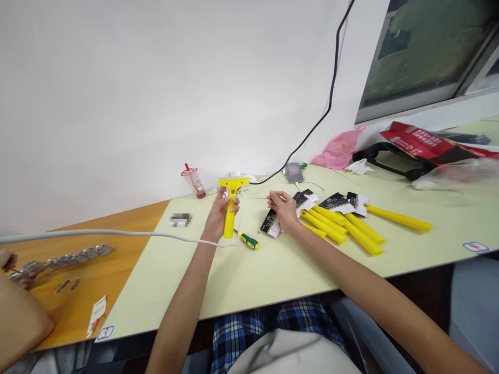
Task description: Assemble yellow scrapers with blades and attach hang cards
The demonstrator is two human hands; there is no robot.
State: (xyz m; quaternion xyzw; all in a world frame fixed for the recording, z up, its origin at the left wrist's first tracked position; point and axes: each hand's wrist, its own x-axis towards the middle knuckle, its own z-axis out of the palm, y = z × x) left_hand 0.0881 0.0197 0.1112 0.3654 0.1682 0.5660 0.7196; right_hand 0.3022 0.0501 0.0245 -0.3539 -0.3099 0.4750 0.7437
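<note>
A yellow scraper is upright in my left hand, its wide head at the top and its handle pointing down. To its right my right hand is raised with the fingertips pinched together. Whether something small is between those fingers I cannot make out. Just below the scraper lies a screwdriver with a green and yellow handle. Beside and behind my right wrist, several more yellow scrapers lie in a loose pile, with black-and-white cards at their heads.
A lidded cup with a red straw stands by the wall. A white cable crosses the left foreground. At the back right are a pink bag and a red package. Another person's hand works over metal parts at left.
</note>
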